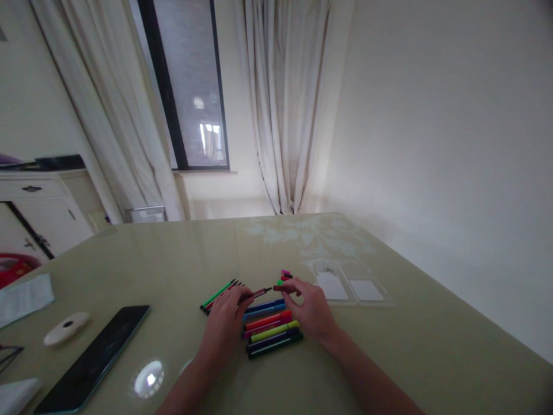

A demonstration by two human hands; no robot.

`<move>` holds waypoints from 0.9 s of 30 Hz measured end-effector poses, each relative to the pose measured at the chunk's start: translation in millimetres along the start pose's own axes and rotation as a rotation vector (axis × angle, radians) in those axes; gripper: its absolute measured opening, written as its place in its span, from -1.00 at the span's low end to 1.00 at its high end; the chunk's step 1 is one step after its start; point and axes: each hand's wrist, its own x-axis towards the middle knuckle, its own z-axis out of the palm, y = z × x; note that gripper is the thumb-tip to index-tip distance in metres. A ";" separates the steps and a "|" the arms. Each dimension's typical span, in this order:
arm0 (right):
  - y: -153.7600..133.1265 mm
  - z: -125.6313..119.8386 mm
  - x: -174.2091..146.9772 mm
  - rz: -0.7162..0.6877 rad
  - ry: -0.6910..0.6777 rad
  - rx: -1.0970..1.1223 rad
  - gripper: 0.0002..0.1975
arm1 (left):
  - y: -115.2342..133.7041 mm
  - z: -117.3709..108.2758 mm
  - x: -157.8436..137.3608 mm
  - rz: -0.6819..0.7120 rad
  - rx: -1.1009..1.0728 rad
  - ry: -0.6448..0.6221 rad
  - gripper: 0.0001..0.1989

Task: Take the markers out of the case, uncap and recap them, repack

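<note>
Glossy greenish tabletop [410,357] stretched before you, with capped markers [275,331] lying side by side on its near part. Just beyond them, your left hand [222,317] pinched the barrel of a brownish marker [260,293], its tip bare; your right hand [313,308] pinched its cap [280,288]. The marker looked light, stiff and perhaps slippery, its tip likely delicate, so the barrel seemed your safest hold. Farther right lay a clear case [348,282]; beyond the table hung pale curtains [285,104] beside a window [190,86].
</note>
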 end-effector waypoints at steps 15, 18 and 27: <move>-0.4 2.1 -0.2 0.034 -0.041 0.164 -0.85 | 0.4 -1.2 1.0 0.067 -0.192 -0.035 -0.72; 1.2 2.5 0.2 0.090 -0.034 0.246 -0.83 | 1.0 -0.2 -0.6 0.050 -0.248 -0.087 -0.73; -1.2 2.7 1.6 0.123 -0.073 0.281 -0.84 | 5.3 3.4 -3.8 0.045 -0.239 -0.080 -0.73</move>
